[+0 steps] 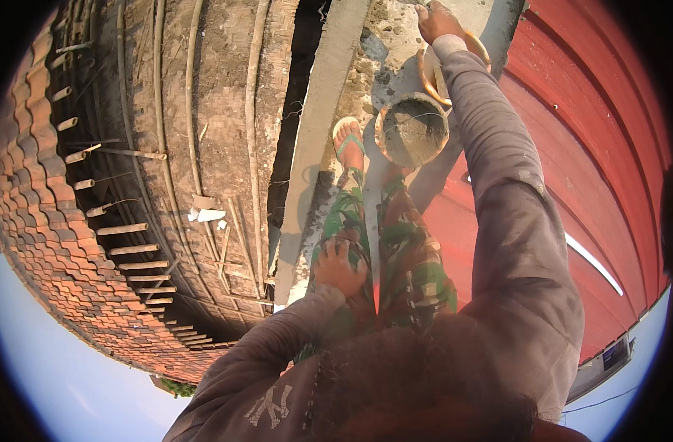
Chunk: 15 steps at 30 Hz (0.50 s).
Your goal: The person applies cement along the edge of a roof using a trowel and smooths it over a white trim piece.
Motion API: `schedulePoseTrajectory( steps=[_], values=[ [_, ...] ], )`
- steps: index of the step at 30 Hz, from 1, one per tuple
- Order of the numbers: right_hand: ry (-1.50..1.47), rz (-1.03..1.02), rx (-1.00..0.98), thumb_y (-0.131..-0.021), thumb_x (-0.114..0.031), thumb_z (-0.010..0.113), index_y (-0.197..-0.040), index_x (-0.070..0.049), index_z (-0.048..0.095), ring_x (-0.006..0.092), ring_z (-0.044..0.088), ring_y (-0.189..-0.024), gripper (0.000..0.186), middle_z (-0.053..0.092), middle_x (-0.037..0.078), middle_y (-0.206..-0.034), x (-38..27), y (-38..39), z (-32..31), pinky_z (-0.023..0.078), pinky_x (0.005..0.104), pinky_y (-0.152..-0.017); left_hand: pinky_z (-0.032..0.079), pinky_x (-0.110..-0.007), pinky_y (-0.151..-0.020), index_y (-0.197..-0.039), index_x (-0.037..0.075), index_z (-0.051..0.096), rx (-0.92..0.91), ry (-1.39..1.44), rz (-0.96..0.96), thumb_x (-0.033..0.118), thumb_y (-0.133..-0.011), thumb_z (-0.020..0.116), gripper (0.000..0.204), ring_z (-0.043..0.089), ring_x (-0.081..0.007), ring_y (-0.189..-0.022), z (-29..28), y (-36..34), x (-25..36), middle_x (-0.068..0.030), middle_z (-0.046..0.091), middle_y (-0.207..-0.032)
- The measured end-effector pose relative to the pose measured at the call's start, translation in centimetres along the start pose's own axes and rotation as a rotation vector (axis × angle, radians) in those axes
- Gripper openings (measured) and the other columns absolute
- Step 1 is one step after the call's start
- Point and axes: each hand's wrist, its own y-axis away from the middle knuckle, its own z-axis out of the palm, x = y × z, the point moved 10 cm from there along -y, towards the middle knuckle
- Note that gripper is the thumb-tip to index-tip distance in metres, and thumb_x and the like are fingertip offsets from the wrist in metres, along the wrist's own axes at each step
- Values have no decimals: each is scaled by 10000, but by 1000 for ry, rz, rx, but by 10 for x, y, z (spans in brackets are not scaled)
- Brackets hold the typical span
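My left hand (341,266) lies on the knee of my camouflage trousers (347,214), fingers spread and holding nothing. Stretched far ahead to the top edge, my right hand (437,22) is closed, with a bit of something greyish showing at its fingers; the picture cuts it off, so its kind is unclear. Nearer to me than that hand stands a round bucket (414,131) with grey mortar inside and a smeared orange rim. Just beyond it, an orange-rimmed round container (427,79) is partly hidden behind my right forearm.
I am on a narrow concrete ledge (316,140) spotted with mortar, my sandalled foot (349,140) beside the bucket. A dark gap (296,96) runs along its left, before a woven wall (222,88) with bamboo poles and roof tiles (64,228). Red metal roofing (572,147) slopes at right.
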Motion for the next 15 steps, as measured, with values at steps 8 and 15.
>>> schedulePoseTrajectory(
  steps=[8, 15],
  values=[
    [-371, 304, -367, -955, -378, 674, -1062, -20, 685, 456, 680, -953, 374, 707, 269, -982, 27, 311, -45, 511, 535, -818, 434, -564, -1102, -1461, 89, 538, -56, 19, -57, 460, -870, 628, 704, 455, -422, -1382, 4, -5, 7, -184, 406, -1573],
    [-343, 397, -653, -964, -356, 631, -1163, -15, 686, 484, 661, -1088, 399, 720, 282, -1070, 107, 409, 72, 517, 516, -956, 440, -545, -1103, -1455, 90, 543, -62, -26, -64, 460, -869, 636, 700, 463, -429, -1369, 14, -5, 20, -186, 397, -1578]
  ],
)
